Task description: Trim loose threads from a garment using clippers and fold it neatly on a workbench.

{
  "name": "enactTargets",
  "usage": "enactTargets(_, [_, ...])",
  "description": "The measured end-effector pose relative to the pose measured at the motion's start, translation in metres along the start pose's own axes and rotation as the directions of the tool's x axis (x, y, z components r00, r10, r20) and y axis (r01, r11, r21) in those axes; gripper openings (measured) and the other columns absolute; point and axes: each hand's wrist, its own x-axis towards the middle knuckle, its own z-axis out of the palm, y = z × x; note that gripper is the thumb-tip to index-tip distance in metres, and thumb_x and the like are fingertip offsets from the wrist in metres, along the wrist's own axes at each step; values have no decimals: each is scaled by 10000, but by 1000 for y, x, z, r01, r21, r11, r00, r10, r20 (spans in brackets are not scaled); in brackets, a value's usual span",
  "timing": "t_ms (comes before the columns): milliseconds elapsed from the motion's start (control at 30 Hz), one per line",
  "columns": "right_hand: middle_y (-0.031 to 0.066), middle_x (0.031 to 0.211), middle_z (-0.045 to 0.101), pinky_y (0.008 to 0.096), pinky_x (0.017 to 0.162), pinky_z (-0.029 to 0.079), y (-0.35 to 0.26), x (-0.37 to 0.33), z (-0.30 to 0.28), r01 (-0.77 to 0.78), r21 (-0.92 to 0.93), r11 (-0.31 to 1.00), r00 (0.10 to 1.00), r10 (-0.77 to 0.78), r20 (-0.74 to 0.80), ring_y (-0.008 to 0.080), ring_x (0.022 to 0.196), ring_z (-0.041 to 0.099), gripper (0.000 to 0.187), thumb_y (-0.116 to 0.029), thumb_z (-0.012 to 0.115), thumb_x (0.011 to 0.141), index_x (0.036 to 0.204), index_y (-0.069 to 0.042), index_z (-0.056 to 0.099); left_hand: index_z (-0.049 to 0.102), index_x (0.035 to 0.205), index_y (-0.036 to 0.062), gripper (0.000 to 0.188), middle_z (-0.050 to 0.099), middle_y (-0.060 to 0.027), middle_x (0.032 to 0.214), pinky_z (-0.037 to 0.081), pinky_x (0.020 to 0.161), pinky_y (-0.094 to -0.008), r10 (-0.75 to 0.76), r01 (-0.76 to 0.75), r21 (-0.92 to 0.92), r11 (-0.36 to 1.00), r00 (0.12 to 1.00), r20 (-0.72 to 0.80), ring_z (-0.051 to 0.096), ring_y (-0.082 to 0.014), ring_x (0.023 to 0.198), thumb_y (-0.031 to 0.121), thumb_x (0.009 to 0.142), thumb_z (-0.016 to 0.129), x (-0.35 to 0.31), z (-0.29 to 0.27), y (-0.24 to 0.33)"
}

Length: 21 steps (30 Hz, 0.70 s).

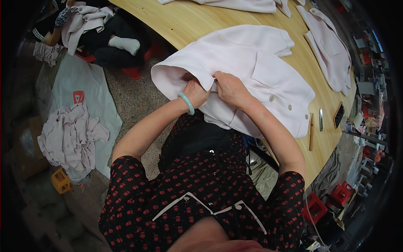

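A pale pink jacket point(235, 54) with buttons and a pocket flap lies across the near edge of the wooden table, its hem hanging open toward the left. My left hand point(196, 93), with a pale green bangle on the wrist, reaches into the opening and grips the edge of the cloth; some of its fingers are hidden by the fabric. Close beside it, my right hand point(231, 89) pinches the same edge from above, thumb and fingers closed on the cloth.
On the wooden table point(184, 25) lie another pale pink garment point(327, 50), a wooden stick point(311, 132), a slim metal tool point(321, 119) and a phone-like dark object point(338, 115). Crumpled garments point(71, 134) sit on a plastic sheet at left. Another person point(113, 38) sits at upper left with cloth.
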Motion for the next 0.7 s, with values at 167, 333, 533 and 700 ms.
enactTargets(167, [267, 806, 606, 476, 716, 468, 7, 4, 0, 6, 64, 998, 1000, -8, 27, 421, 788, 587, 208, -49, 441, 803, 958, 51, 537, 565, 983, -58, 227, 598, -268, 928, 448, 791, -494, 25, -25, -11, 1000, 1000, -1, 561, -443, 875, 82, 816, 500, 3, 2, -3])
enactTargets(333, [259, 851, 601, 475, 736, 457, 11, 5, -2, -19, 76, 997, 996, 12, 93, 422, 825, 575, 182, -67, 447, 857, 1005, 21, 505, 566, 974, -56, 213, 597, -270, 907, 455, 771, -491, 77, -82, -55, 995, 993, -89, 561, -450, 854, 66, 807, 515, 3, 6, -8])
enactTargets(533, [257, 840, 583, 480, 734, 439, 7, 0, -3, 16, 97, 995, 997, -23, 75, 424, 828, 556, 161, -80, 445, 886, 1008, 19, 478, 565, 956, -56, 195, 598, -267, 869, 460, 748, -489, 111, -119, -53, 991, 984, -138, 564, -453, 820, 54, 800, 526, 1, 7, -7])
enactTargets(700, [260, 834, 572, 483, 739, 428, 9, -1, -3, 17, 106, 994, 995, -27, 93, 427, 831, 545, 154, -74, 445, 887, 1004, 24, 469, 590, 830, -39, 158, 593, -265, 766, 477, 671, -478, 164, -175, -24, 984, 957, -239, 584, -422, 718, 85, 790, 502, 1, 9, -3])
